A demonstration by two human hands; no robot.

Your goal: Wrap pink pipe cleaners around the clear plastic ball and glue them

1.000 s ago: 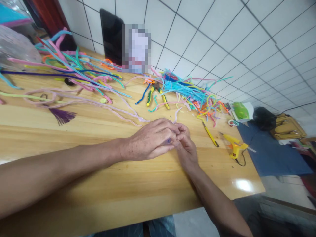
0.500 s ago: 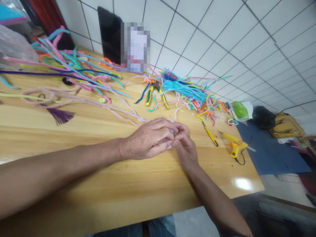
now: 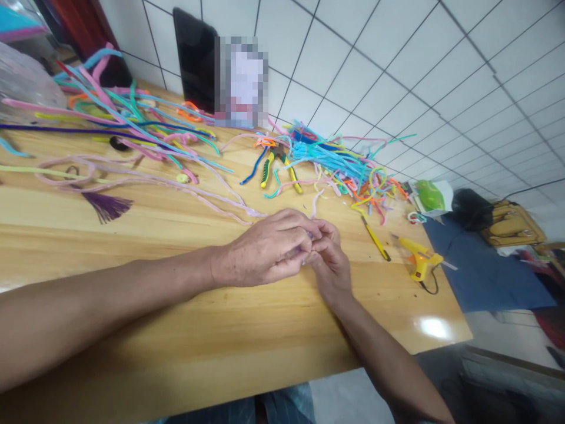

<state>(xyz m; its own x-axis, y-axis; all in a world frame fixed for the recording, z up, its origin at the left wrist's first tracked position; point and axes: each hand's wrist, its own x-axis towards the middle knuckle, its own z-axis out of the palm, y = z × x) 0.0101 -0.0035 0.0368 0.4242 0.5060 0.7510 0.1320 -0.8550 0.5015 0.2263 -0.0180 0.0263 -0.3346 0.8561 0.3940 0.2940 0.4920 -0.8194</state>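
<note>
- In the centre of the frame, the left hand (image 3: 262, 250) and the right hand (image 3: 332, 259) meet above the desk (image 3: 198, 341); the grip of each appears pinched on one small purple piece (image 3: 310, 235), mostly hidden by the fingers.
- I judge the handwork as unfinished: this piece is not yet set down, and its shape I cannot tell.
- Unused material remains: loose chenille stems (image 3: 163, 134) at upper left, a light-blue stem bundle (image 3: 326, 160) at upper centre.
- At the upper-left edge is a transparent plastic bag (image 3: 29, 76); its content is too blurred to tell.
</note>
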